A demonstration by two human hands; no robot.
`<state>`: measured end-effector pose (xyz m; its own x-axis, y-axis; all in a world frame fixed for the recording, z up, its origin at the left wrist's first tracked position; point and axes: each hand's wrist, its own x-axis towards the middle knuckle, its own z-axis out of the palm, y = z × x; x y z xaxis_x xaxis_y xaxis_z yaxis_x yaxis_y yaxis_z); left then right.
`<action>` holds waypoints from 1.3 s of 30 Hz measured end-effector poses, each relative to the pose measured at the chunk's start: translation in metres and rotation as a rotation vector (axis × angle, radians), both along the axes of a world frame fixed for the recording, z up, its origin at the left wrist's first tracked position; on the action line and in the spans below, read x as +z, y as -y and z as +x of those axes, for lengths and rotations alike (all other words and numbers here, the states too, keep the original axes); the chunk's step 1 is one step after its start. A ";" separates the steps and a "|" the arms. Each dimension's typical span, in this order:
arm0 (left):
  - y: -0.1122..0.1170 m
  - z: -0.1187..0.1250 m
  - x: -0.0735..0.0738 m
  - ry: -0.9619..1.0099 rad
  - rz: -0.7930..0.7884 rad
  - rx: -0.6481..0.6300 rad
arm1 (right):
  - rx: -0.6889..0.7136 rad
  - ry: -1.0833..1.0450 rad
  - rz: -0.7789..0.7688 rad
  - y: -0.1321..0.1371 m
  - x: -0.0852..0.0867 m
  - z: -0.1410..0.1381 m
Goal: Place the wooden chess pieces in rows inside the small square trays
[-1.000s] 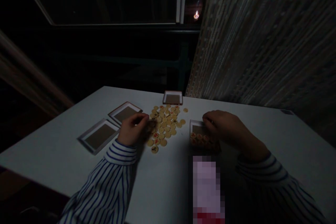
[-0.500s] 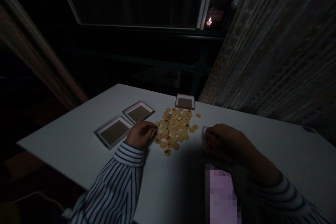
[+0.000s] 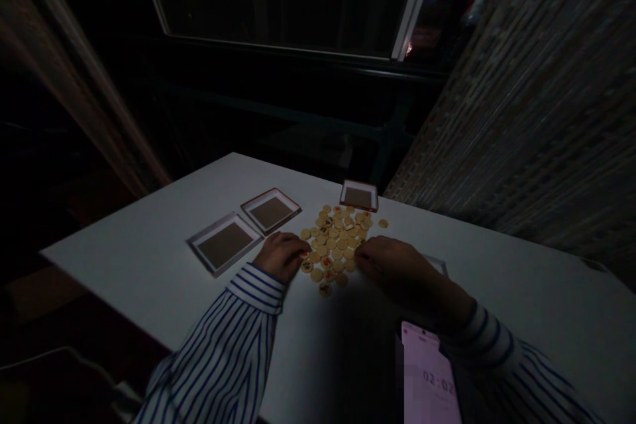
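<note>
Round wooden Chinese chess pieces [image 3: 338, 244], some showing red or black characters, lie in a loose pile on the white table [image 3: 163, 258]. My left hand [image 3: 282, 256] is at the pile's left edge, fingers bent and close together by a red-marked piece. At the right edge, my right hand [image 3: 395, 266] has its fingers curled downward and pressed together, touching or just over the pieces. The fingertips hide whatever either hand pinches. Partly behind my right hand is the pale rim of a box [image 3: 438, 265].
Two shallow boxes with brownish bottoms, a nearer one [image 3: 223, 245] and a farther one [image 3: 271, 209], stand left of the pile. Another box [image 3: 358, 195] stands behind it. A lit phone [image 3: 430, 371] lies near my right wrist. A bead curtain [image 3: 497, 126] hangs at the right.
My right hand has moved left from the box on the right to the pile's edge. My left hand stays at the left side, its fingers drawn closer together. The view has shifted slightly.
</note>
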<state>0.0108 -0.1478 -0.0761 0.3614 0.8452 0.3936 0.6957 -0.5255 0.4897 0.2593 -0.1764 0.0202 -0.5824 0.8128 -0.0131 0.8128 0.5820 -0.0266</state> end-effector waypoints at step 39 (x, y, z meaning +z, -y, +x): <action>0.003 0.006 0.011 0.053 0.291 0.048 | 0.024 -0.082 -0.026 0.011 -0.016 0.004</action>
<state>0.0169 -0.1505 -0.0653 0.2962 0.7099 0.6390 0.7006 -0.6162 0.3598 0.2636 -0.1876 0.0037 -0.6015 0.7988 0.0144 0.7932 0.5992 -0.1083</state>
